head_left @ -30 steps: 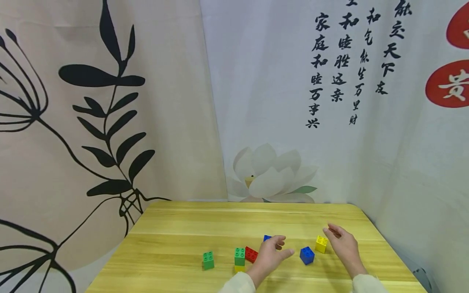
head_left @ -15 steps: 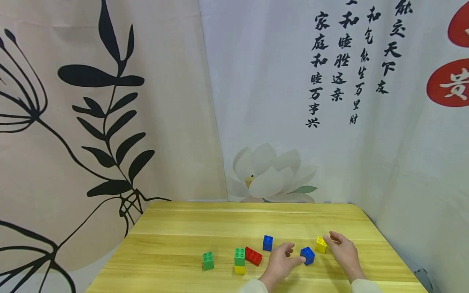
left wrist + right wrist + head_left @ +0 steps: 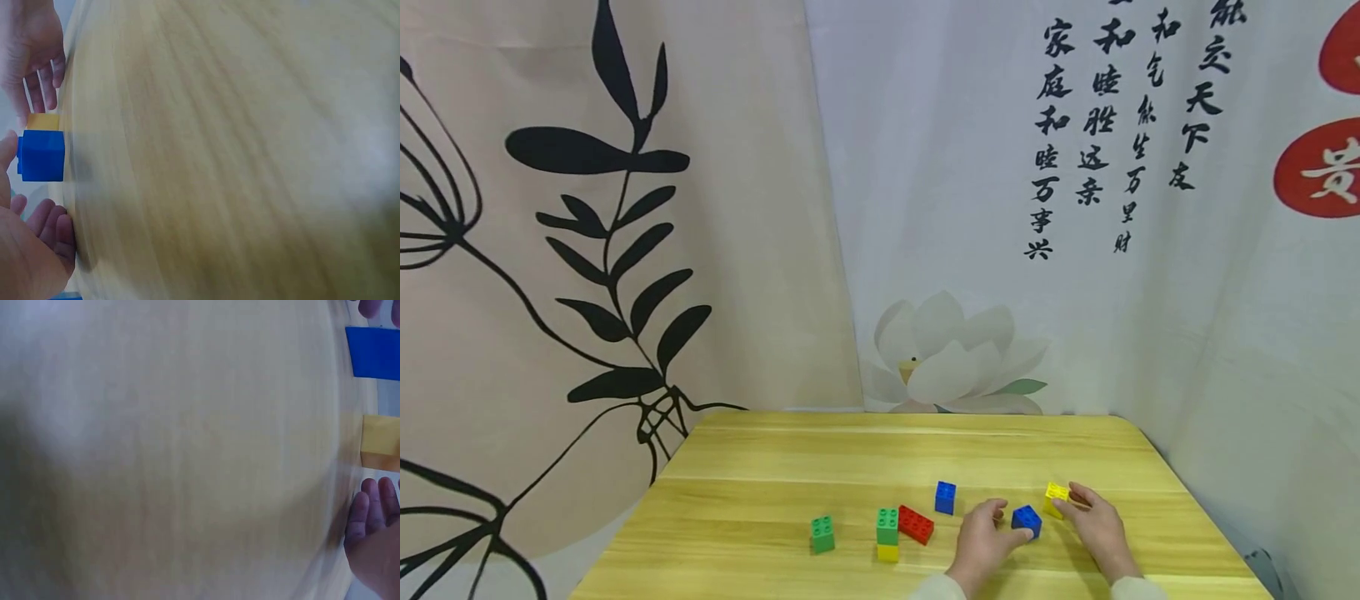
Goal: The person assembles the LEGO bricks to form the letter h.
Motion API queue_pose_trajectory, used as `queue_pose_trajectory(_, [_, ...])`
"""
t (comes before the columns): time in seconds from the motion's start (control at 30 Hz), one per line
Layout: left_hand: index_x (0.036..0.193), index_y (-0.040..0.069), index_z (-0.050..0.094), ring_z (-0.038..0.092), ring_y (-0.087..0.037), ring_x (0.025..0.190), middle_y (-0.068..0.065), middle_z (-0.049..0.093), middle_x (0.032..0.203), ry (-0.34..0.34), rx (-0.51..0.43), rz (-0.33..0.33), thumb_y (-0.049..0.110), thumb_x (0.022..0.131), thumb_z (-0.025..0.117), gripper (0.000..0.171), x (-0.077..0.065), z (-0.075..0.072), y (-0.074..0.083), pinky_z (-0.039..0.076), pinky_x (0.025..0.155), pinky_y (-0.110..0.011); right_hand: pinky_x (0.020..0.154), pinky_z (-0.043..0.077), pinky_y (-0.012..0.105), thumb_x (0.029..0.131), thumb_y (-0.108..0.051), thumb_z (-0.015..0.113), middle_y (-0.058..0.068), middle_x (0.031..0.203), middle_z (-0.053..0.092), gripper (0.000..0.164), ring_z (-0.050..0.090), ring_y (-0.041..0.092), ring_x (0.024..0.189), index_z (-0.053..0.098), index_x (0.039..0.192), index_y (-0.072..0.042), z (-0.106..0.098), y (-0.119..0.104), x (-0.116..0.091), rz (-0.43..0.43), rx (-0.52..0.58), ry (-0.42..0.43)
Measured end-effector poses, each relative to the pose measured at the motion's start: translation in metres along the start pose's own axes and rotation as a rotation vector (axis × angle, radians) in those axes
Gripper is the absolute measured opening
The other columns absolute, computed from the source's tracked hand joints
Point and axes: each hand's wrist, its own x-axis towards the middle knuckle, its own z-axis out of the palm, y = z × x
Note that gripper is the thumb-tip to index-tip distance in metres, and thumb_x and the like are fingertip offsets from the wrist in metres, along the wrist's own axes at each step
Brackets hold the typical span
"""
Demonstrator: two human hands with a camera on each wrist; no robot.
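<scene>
My left hand (image 3: pixel 985 542) is beside a blue toy building block (image 3: pixel 1027 522), its thumb overlapping the block's near left corner in the head view. In the left wrist view, the curved fingers of the left hand (image 3: pixel 34 250) stand apart from that blue block (image 3: pixel 44 156). My right hand (image 3: pixel 1099 529) is at the right of a yellow block (image 3: pixel 1055 498), thumb tip in front of it. A small gap shows between the yellow block (image 3: pixel 381 442) and the fingers of the right hand (image 3: pixel 375 531) in the right wrist view; its thumb is out of frame there.
On the wooden table (image 3: pixel 760 467), a second blue block (image 3: pixel 945 497) stands behind a red block (image 3: pixel 916 525). Left of the red one, a green block (image 3: pixel 887 525) sits above a yellow block (image 3: pixel 887 553). Another green block (image 3: pixel 822 534) stands farther left. A printed curtain (image 3: pixel 760 208) hangs behind.
My left hand has moved right, from beside the red block to the blue block, uncovering the other blue block. The right hand has come down and closer to the yellow block.
</scene>
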Motion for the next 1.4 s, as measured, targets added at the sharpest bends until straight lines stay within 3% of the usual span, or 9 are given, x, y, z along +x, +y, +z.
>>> queue_pose_trajectory(0.23, [0.117, 0.012, 0.069, 0.062, -0.019, 0.094, 0.0, 0.068, 0.104, -0.004, 0.091, -0.008, 0.034, 0.073, 0.088, 0.053, 0.004, 0.005, 0.001, 0.053, 0.083, -0.043, 0.097, 0.044, 0.056, 0.095, -0.029, 0.068, 0.035, 0.142, 0.043, 0.066, 0.047, 0.05, 0.124, 0.043, 0.14, 0.012, 0.001, 0.004, 0.0, -0.058, -0.011, 0.014])
queue_pose_trajectory(0.47, [0.109, 0.013, 0.07, 0.062, -0.016, 0.09, 0.003, 0.067, 0.098, 0.047, 0.129, 0.016, 0.033, 0.075, 0.087, 0.043, 0.005, 0.01, 0.0, 0.051, 0.08, -0.039, 0.096, 0.045, 0.055, 0.097, -0.027, 0.066, 0.033, 0.137, 0.049, 0.059, 0.052, 0.048, 0.12, 0.048, 0.137, 0.013, 0.002, 0.006, -0.001, -0.093, -0.06, 0.028])
queue_pose_trajectory(0.77, [0.101, 0.017, 0.07, 0.057, -0.009, 0.082, 0.007, 0.065, 0.094, 0.026, 0.154, 0.021, 0.031, 0.076, 0.087, 0.034, 0.007, 0.01, 0.0, 0.05, 0.075, -0.034, 0.094, 0.047, 0.053, 0.096, -0.021, 0.067, 0.032, 0.131, 0.055, 0.055, 0.055, 0.046, 0.117, 0.048, 0.136, 0.013, 0.005, 0.009, -0.001, -0.105, -0.065, 0.042])
queue_pose_trajectory(1.0, [0.101, 0.016, 0.071, 0.057, -0.008, 0.081, 0.009, 0.065, 0.091, -0.015, 0.121, 0.011, 0.023, 0.08, 0.084, 0.026, 0.01, 0.006, -0.001, 0.051, 0.074, -0.031, 0.095, 0.047, 0.053, 0.097, -0.023, 0.066, 0.032, 0.132, 0.054, 0.056, 0.054, 0.045, 0.117, 0.048, 0.137, 0.011, 0.005, 0.005, -0.002, -0.097, -0.08, 0.041])
queue_pose_trajectory(1.23, [0.096, 0.016, 0.07, 0.054, -0.004, 0.076, 0.01, 0.063, 0.085, -0.098, 0.116, 0.043, 0.019, 0.081, 0.083, 0.02, 0.008, -0.006, -0.002, 0.049, 0.069, -0.027, 0.094, 0.047, 0.053, 0.097, -0.023, 0.066, 0.032, 0.131, 0.055, 0.056, 0.054, 0.045, 0.117, 0.048, 0.136, 0.013, 0.004, 0.004, -0.002, -0.093, -0.087, 0.031])
queue_pose_trajectory(1.4, [0.1, 0.015, 0.071, 0.053, -0.004, 0.077, 0.01, 0.063, 0.087, -0.15, 0.105, 0.048, 0.019, 0.083, 0.081, 0.02, 0.005, -0.017, -0.006, 0.049, 0.069, -0.027, 0.092, 0.048, 0.052, 0.097, -0.026, 0.067, 0.032, 0.13, 0.055, 0.057, 0.055, 0.044, 0.116, 0.048, 0.137, 0.011, 0.004, 0.002, -0.002, -0.074, -0.082, 0.02])
